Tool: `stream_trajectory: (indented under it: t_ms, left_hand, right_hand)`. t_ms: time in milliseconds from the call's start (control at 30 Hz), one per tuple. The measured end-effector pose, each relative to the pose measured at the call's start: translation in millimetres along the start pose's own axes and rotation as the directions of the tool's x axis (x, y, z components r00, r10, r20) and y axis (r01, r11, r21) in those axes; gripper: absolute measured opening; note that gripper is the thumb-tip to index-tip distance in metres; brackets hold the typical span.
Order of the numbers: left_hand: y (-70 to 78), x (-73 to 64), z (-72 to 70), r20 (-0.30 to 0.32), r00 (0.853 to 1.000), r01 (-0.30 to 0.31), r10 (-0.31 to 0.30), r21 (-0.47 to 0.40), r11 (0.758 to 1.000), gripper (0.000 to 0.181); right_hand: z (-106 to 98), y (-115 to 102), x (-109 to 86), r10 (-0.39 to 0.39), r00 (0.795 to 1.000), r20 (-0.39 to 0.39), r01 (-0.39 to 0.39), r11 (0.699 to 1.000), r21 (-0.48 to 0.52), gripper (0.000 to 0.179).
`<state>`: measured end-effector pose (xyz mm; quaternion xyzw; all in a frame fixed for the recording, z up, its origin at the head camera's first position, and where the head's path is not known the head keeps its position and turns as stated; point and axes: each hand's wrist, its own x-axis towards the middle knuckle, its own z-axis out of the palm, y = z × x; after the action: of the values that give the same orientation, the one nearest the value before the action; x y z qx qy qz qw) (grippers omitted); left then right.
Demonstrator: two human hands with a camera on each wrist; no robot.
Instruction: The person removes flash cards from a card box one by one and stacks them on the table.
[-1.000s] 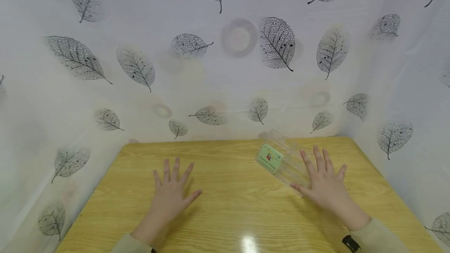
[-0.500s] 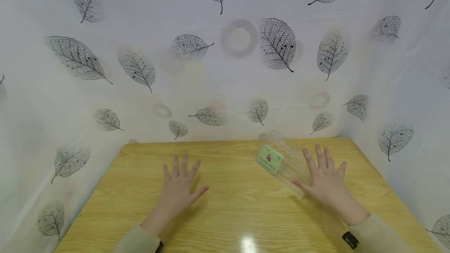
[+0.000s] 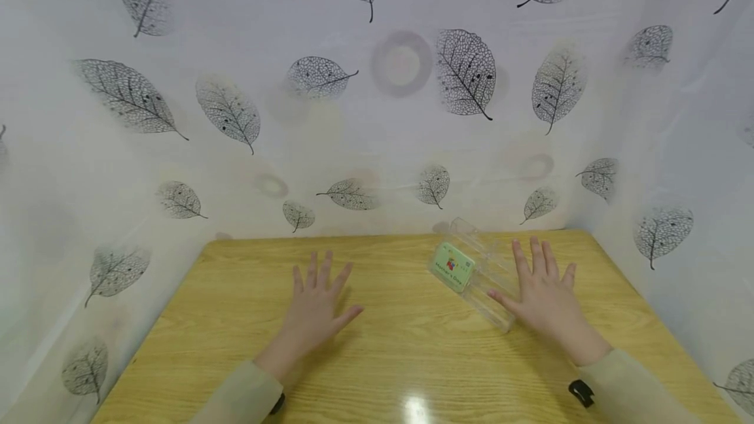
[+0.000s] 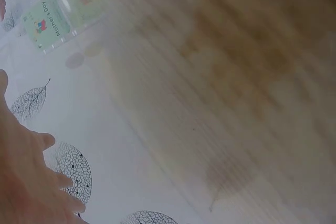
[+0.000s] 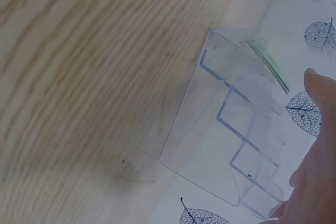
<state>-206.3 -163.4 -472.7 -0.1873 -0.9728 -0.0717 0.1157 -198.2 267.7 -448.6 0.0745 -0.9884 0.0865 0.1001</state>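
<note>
A clear plastic stepped card holder (image 3: 487, 303) stands at an angle on the right half of the wooden table. In its far left tier sits a light green card (image 3: 453, 267) printed "Mother's Day". My right hand (image 3: 548, 303) is spread beside the holder, its thumb overlapping the near tiers in the head view. From the right wrist, the stepped side of the holder (image 5: 239, 124) shows, with green card edges (image 5: 270, 67) at the top. My left hand (image 3: 318, 306) is spread over the table left of centre, fingers pointing away, holding nothing.
The wooden table (image 3: 389, 352) ends at a pale curtain (image 3: 400, 142) printed with dark leaves, which rises at the back and both sides. Black bands (image 3: 581, 393) show at the sleeves.
My left hand has moved right and slightly forward over the table, fingers still spread. My right hand has shifted only slightly. The holder and card stay where they were.
</note>
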Motion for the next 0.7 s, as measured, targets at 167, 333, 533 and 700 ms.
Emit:
stream_trajectory:
  t_ms: [167, 333, 533, 700]
  left_hand:
    - [4.2, 6.8, 3.6, -0.005, 1.0, -0.027, 0.027, 0.014, 1.0, 0.086]
    - [9.0, 16.0, 4.9, 0.002, 0.999, -0.042, 0.042, -0.009, 0.999, 0.086]
    - [15.1, 27.3, 8.1, 0.033, 0.998, -0.047, 0.049, -0.042, 0.998, 0.087]
    - [21.9, 36.7, 10.0, 0.061, 0.996, -0.062, 0.064, -0.044, 0.997, 0.086]
  right_hand:
    - [4.7, 1.4, 2.4, -0.011, 0.999, -0.04, 0.012, 1.0, 0.014, 0.114]
    - [7.9, 1.8, 4.0, -0.029, 0.995, -0.091, 0.03, 1.0, 0.009, 0.113]
    - [11.6, 2.8, 4.9, -0.029, 0.994, -0.101, 0.028, 1.0, -0.01, 0.115]
    - [15.6, 2.4, 5.2, -0.047, 0.993, -0.109, 0.046, 0.999, -0.01, 0.116]
